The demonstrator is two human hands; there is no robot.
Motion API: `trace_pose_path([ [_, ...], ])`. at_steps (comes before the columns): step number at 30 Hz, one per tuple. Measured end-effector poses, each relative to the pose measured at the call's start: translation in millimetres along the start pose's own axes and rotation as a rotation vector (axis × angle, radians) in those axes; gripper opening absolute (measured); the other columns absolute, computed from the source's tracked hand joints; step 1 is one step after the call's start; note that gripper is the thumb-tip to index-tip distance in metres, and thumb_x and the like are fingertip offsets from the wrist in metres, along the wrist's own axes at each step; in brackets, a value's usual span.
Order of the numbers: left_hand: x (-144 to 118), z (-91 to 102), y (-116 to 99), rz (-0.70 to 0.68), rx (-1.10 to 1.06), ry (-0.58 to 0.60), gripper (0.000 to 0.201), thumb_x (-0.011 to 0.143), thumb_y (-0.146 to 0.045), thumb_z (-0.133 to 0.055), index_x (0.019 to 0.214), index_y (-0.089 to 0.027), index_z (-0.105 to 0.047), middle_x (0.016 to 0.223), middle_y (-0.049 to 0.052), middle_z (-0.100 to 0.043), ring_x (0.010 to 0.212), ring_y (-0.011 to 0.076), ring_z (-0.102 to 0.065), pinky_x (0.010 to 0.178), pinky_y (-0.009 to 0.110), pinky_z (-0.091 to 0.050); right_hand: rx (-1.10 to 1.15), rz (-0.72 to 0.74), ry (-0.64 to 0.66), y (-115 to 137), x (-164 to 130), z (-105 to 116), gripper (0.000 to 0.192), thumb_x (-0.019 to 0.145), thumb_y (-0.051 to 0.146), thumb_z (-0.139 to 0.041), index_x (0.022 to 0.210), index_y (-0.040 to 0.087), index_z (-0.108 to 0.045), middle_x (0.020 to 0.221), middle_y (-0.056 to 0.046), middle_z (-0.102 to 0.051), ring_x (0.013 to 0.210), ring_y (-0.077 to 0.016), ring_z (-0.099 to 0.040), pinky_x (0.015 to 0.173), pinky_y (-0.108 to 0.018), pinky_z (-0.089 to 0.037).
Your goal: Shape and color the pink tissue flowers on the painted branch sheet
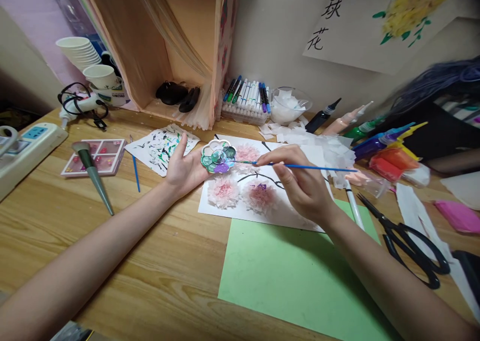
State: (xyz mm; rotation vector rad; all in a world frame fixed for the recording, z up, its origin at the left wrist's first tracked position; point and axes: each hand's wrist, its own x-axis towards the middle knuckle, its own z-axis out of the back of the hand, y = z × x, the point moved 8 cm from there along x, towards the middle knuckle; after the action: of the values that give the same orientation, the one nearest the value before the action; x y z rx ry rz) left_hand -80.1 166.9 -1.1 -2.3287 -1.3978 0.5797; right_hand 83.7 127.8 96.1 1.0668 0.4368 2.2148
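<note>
On the fingers of my left hand (187,168), palm up with the thumb raised, rests a small flower-shaped paint palette (218,157) with green and purple paint in its wells. My right hand (302,181) pinches a thin blue paintbrush (318,168), its tip at the right side of the palette. Beneath both lies a white sheet (213,208) bearing pink tissue-paper flowers (224,192) and black painted branches. One flower (260,195) has purple marks at its centre. The white sheet overlaps a green sheet (285,276).
To the left are a paint-smeared tissue (161,148), another thin brush (135,173), a large makeup brush (93,176) and a power strip (33,143). Black scissors (407,241), paint bottles (378,143) and paper scraps (333,153) lie right. Markers (247,96) stand behind.
</note>
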Motion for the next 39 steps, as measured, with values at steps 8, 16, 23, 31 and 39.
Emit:
trace_pose_path([
  [8, 0, -1.5, 1, 0.011, -0.003, 0.019, 0.078, 0.091, -0.063, -0.024, 0.139, -0.003, -0.041, 0.123, 0.021, -0.064, 0.118, 0.0347, -0.058, 0.108, 0.051, -0.035, -0.008, -0.044, 0.19, -6, -7, -27, 0.022, 0.099, 0.024, -0.039, 0.108, 0.025, -0.059, 0.104, -0.003, -0.066, 0.099, -0.0184, -0.056, 0.087, -0.035, -0.043],
  [16, -1, -3.7, 1, 0.012, 0.024, 0.038, 0.08, 0.091, -0.065, -0.021, 0.138, -0.003, -0.043, 0.122, 0.021, -0.064, 0.118, 0.0339, -0.058, 0.107, 0.051, -0.036, -0.012, -0.064, 0.179, -6, -6, -24, 0.022, 0.099, 0.025, -0.039, 0.107, 0.025, -0.06, 0.102, -0.003, -0.066, 0.098, -0.0185, -0.056, 0.085, -0.035, -0.042],
  [23, -1, -0.7, 2, 0.018, 0.015, 0.02, 0.075, 0.092, -0.061, -0.029, 0.14, -0.005, -0.042, 0.124, 0.02, -0.063, 0.121, 0.0347, -0.057, 0.109, 0.053, -0.035, -0.002, -0.08, 0.174, -6, -5, -21, 0.024, 0.099, 0.025, -0.039, 0.108, 0.026, -0.06, 0.105, -0.002, -0.066, 0.101, -0.0186, -0.055, 0.088, -0.035, -0.042],
  [31, -2, -1.6, 1, 0.014, 0.057, -0.002, 0.078, 0.091, -0.063, -0.026, 0.139, -0.003, -0.041, 0.126, 0.021, -0.062, 0.121, 0.0343, -0.056, 0.109, 0.052, -0.034, 0.028, -0.092, 0.244, -7, -5, -27, 0.025, 0.099, 0.026, -0.039, 0.113, 0.027, -0.06, 0.108, -0.004, -0.064, 0.104, -0.0195, -0.054, 0.09, -0.036, -0.044],
  [39, -1, -3.3, 3, 0.034, 0.015, 0.018, 0.078, 0.091, -0.064, -0.026, 0.14, -0.005, -0.042, 0.126, 0.02, -0.062, 0.12, 0.0346, -0.057, 0.108, 0.051, -0.036, 0.032, -0.104, 0.255, -4, -4, -25, 0.026, 0.099, 0.028, -0.039, 0.113, 0.027, -0.061, 0.108, -0.005, -0.065, 0.103, -0.0207, -0.056, 0.089, -0.039, -0.046],
])
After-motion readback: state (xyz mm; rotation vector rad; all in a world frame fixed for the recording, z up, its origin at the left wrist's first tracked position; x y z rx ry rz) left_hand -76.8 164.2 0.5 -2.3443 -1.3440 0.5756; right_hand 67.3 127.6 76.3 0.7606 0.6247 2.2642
